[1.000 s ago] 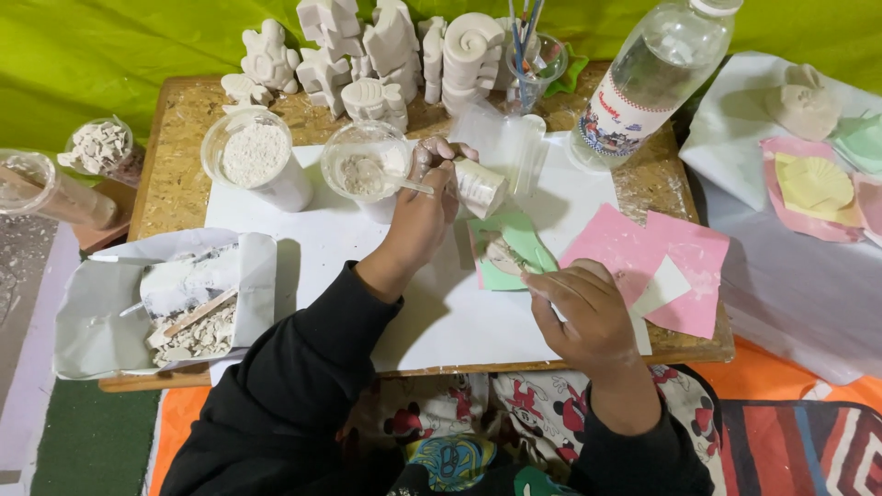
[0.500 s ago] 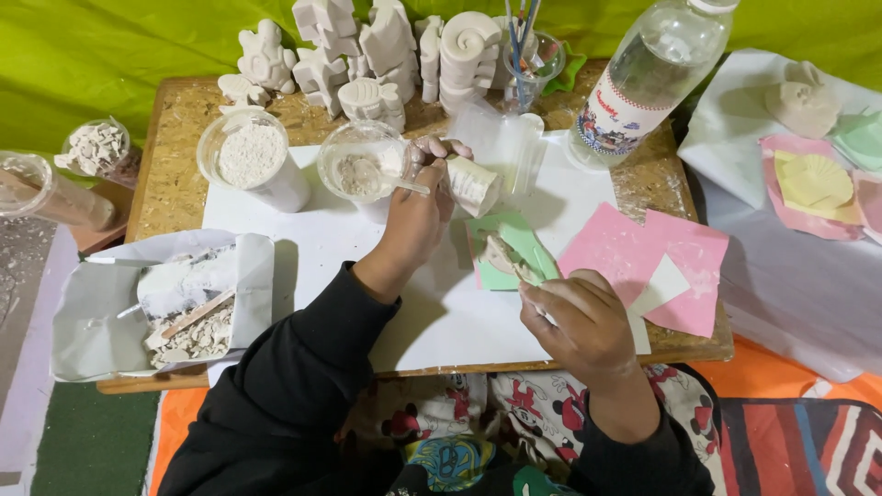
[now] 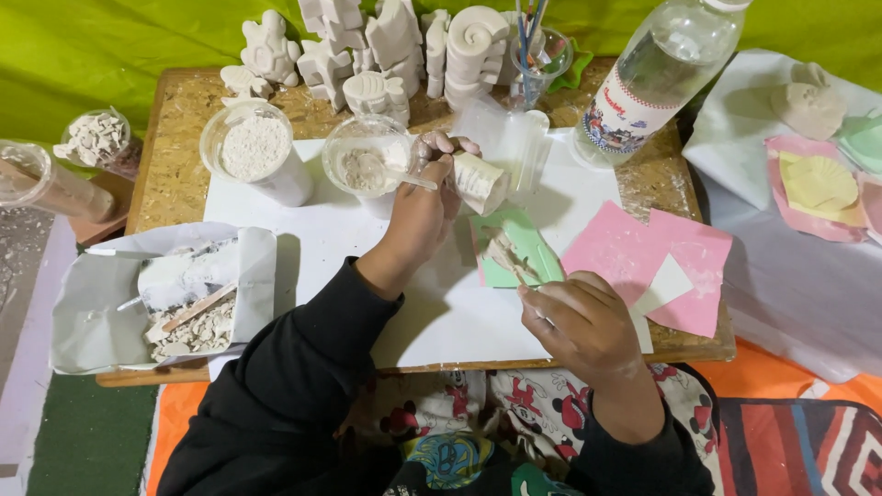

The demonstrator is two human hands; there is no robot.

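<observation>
Two hands work over a white sheet (image 3: 303,239) laid on a chipboard table (image 3: 175,174). The left hand (image 3: 427,207) is closed around a small cup (image 3: 480,181), tilted on its side with its mouth facing right, and also pinches a white spoon (image 3: 390,173) whose bowl reaches left into a clear tub (image 3: 366,165) of pale powder. The right hand (image 3: 583,326), nearer and to the right, is curled around a thin stick (image 3: 514,266); its tip rests on a green mould (image 3: 514,246) lying flat on the sheet just below the cup. Pale paste clings to the stick's far end.

Left of the tub stands a second tub (image 3: 253,147) of white powder. Along the far edge sit white plaster figures (image 3: 367,46), a jar of brushes (image 3: 540,50) and a clear bottle (image 3: 657,73), leaning to the right. Pink moulds (image 3: 661,257) lie right of the green one, touching each other. At the near left a folded paper tray (image 3: 101,303) holds plaster crumbs and a wooden stick (image 3: 197,308). Further left, a small jar (image 3: 96,138) holds broken plaster bits.
</observation>
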